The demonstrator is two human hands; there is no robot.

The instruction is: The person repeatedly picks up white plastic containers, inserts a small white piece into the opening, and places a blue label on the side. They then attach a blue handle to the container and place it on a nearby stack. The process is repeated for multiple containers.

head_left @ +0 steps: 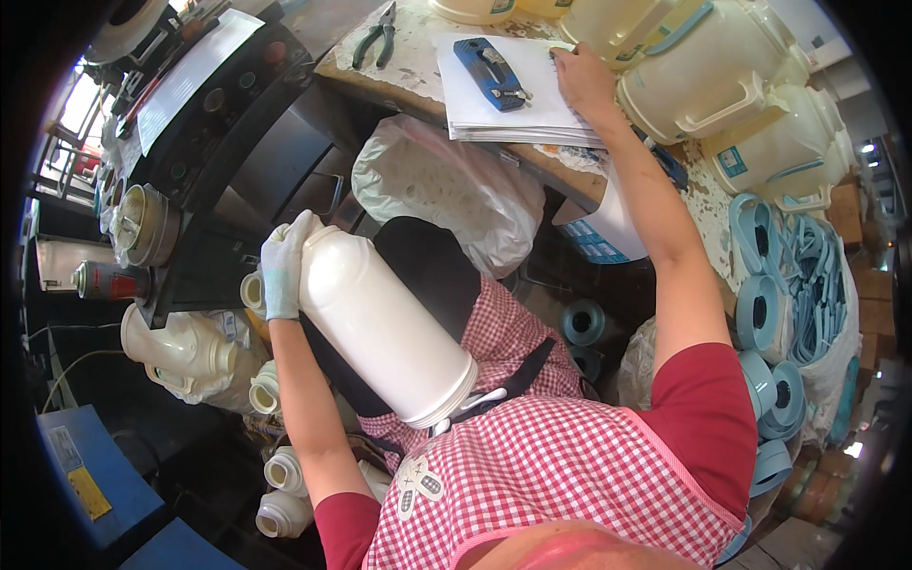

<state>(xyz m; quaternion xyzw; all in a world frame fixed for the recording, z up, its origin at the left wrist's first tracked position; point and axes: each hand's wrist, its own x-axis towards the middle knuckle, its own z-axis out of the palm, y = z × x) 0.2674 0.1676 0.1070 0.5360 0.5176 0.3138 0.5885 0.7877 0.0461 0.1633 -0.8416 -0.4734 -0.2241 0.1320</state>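
Note:
A white plastic jug body lies slantwise across my lap, its threaded open end toward my waist. My left hand, in a pale glove, is closed on the far end of it; part of the grip is hidden. My bare right hand reaches over the bench to the far right corner of a stack of white sheets. Its fingers are bent and pressed together there, and what they pinch is too small to make out. On the stack, left of that hand, lies a blue and black hand tool.
Pliers lie on the worn bench. Cream jugs with handles crowd its right side. A plastic-lined bin stands below. Light-blue rings and straps hang at right. A dark machine stands left, above more white plastic parts.

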